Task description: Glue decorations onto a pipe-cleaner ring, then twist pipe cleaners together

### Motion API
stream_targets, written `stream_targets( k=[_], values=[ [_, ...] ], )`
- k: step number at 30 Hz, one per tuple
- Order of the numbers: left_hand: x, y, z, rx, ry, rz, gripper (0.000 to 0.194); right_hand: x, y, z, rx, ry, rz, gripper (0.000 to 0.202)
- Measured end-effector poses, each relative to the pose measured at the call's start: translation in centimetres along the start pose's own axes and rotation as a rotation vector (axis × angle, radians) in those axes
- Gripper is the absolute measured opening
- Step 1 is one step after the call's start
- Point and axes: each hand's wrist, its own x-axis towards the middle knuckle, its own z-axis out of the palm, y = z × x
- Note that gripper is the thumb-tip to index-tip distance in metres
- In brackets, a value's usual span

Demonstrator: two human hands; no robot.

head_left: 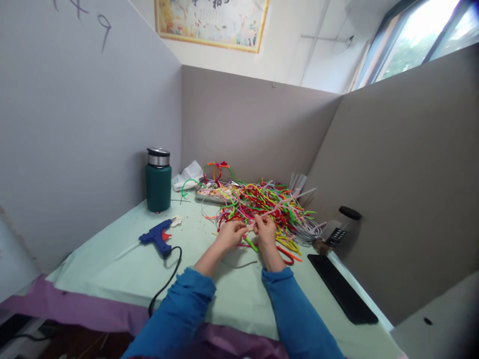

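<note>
My left hand (231, 235) and my right hand (265, 232) are close together over the front of a pile of colourful pipe cleaners (262, 199). Both pinch a pale pink pipe cleaner (282, 202), whose far end reaches up to the right across the pile. Its near end is small and partly hidden by my fingers. A green piece (251, 243) lies just below my hands, and a thin grey one (245, 265) rests on the cloth nearer to me.
A blue glue gun (159, 237) with a black cord lies left, near a green bottle (158, 187). Behind stand a metal tray (211, 198) and white tissue (190, 174). At right are a clear jar (337, 231) and a black slab (342, 289). Grey partitions (254, 119) enclose the table.
</note>
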Motion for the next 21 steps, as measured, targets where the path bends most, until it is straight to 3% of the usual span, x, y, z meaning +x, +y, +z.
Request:
stream_targets(
  k=[4,7,12,17,21],
  values=[
    [0.4,-0.7,-0.5,-0.435,-0.1,-0.243,0.026,-0.2,-0.4,0.0,0.035,-0.071,0.029,0.034],
    [0.4,-0.8,-0.7,-0.626,-0.108,-0.318,0.029,-0.8,-0.6,0.3,0.033,-0.225,0.108,0.033],
    [0.3,-0.5,-1.0,-0.801,-0.13,-0.368,0.03,-1.6,-0.8,0.5,0.032,-0.451,0.135,0.028],
    [0.1,-0.2,-1.1,-0.807,-0.213,-0.474,0.031,-1.7,-0.9,0.4,0.05,-0.454,0.059,0.021],
    [-0.1,-0.1,-1.2,-0.784,-0.232,-0.457,0.028,-1.7,-0.9,0.5,0.094,-0.441,0.038,0.018]
  ],
)
